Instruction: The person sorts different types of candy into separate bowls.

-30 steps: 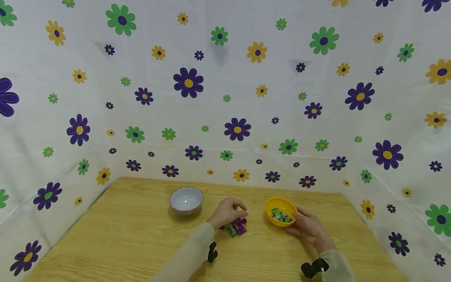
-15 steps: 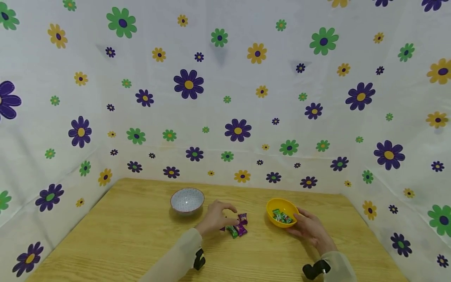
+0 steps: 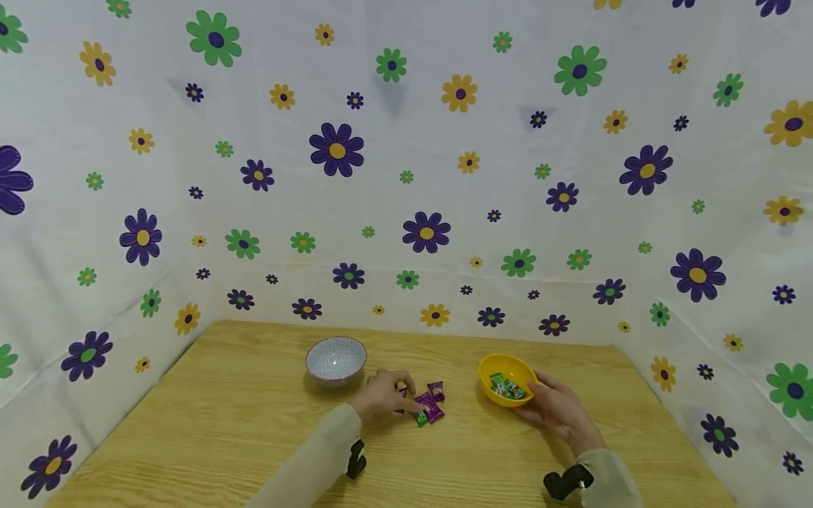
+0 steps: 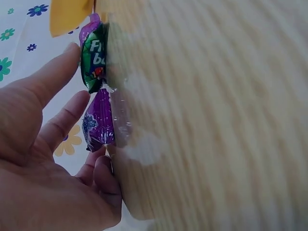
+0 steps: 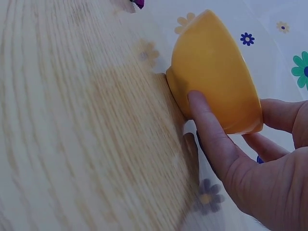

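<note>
Hanging behind and along both sides, a white sheet (image 3: 381, 197) printed with purple, green and yellow flowers encloses a wood-grained desk (image 3: 254, 437). From 6 to 7 o'clock the left sleeve (image 3: 311, 451) crosses the desk; the right sleeve (image 3: 610, 480) enters at 5 o'clock, with a black device (image 3: 567, 483) at its wrist. The right hand (image 3: 559, 413), at 4 o'clock of the yellow bowl (image 5: 211, 72), grips its rim and outer wall. The left hand (image 3: 381, 396) reaches in from 9 o'clock of the purple candies (image 3: 432, 408), thumb and fingers parted and bent around the pieces; I cannot tell whether a fingertip touches one. From these candies, the pale grey bowl (image 3: 336, 360), patterned and reddish-rimmed, stands at 10 o'clock, and the yellow bowl lies between 2 and 3. Several green candies (image 3: 506, 386) lie inside the yellow bowl, their print too small to read. Among the purple pieces on the desk lies a green candy (image 4: 93, 62), one purple wrapper at its 1 o'clock. Its white lettering starts with "F" and, below, "b"; the rest curves out of sight.
</note>
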The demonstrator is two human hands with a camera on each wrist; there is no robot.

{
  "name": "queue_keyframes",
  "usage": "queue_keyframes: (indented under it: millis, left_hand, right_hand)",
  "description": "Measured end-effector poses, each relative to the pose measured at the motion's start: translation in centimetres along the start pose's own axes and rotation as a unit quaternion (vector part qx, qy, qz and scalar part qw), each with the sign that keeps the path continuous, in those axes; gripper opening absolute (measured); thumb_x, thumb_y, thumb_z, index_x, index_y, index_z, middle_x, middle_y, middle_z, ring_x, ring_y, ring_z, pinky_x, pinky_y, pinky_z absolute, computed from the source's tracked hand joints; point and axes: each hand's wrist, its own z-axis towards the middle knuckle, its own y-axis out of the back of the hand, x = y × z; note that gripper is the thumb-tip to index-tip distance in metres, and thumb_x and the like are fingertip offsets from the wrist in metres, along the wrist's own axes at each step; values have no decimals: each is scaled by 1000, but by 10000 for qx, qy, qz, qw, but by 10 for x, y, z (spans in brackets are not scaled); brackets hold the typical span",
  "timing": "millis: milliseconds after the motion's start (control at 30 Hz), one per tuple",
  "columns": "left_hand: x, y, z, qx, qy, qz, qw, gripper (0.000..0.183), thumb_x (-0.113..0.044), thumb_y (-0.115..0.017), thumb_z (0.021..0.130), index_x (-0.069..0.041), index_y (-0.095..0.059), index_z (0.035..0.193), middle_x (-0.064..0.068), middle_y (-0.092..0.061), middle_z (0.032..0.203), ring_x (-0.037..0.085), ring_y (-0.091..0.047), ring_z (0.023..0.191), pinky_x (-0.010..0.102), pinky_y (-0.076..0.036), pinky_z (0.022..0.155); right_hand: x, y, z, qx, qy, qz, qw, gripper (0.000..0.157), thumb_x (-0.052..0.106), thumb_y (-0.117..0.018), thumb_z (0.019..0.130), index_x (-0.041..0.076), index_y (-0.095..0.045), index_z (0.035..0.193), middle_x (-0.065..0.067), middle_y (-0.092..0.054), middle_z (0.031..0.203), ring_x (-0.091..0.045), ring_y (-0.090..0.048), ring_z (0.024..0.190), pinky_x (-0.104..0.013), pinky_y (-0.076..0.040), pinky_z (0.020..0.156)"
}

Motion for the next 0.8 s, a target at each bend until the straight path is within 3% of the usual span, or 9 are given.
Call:
queue_keyframes:
  millis: [300, 400, 533, 700, 800]
  left_hand:
    - [-1, 4, 1, 200, 13, 14, 9998, 17, -20, -87, 73, -16, -73, 83, 11, -58, 120, 43, -35, 125, 63, -23, 106]
    - [2, 2, 0, 306, -25, -1, 9995, 17, -18, -86, 74, -14, -75, 85, 4, -64, 107, 36, -41, 116, 57, -29, 102]
    - [4, -1, -1, 380, 23, -213, 9990, 16, -14, -85, 75, -11, -76, 87, 0, -65, 93, 26, -43, 102, 41, -35, 87]
    - [3, 1, 0, 345, 178, -398, 9985, 14, -12, -85, 74, -10, -76, 84, 0, -66, 92, 28, -40, 106, 41, -34, 87]
    - [2, 3, 0, 352, 156, -369, 9986, 13, -13, -86, 73, -10, -77, 83, -1, -68, 90, 25, -45, 101, 36, -38, 84]
  right_hand:
    - [2, -2, 1, -140, -90, 81, 9998, 60, 16, -45, 105, 1, -16, 156, -33, -25, 154, -47, -37, 137, -49, -52, 93]
    - [-1, -3, -1, -136, -134, 93, 9998, 61, 15, -45, 105, 1, -14, 156, -33, -24, 154, -48, -35, 138, -50, -52, 94]
    - [-5, -2, -2, -13, -101, 89, 9999, 63, 16, -44, 105, 0, -10, 156, -34, -21, 155, -49, -31, 140, -51, -50, 96]
    - [-4, -2, -2, 77, 1, -44, 10000, 60, 16, -42, 106, 1, -13, 156, -33, -23, 155, -47, -35, 138, -49, -51, 95]
    - [-1, -3, -3, 62, 20, -91, 9999, 59, 16, -42, 106, 2, -14, 156, -33, -24, 155, -45, -39, 137, -48, -52, 94]
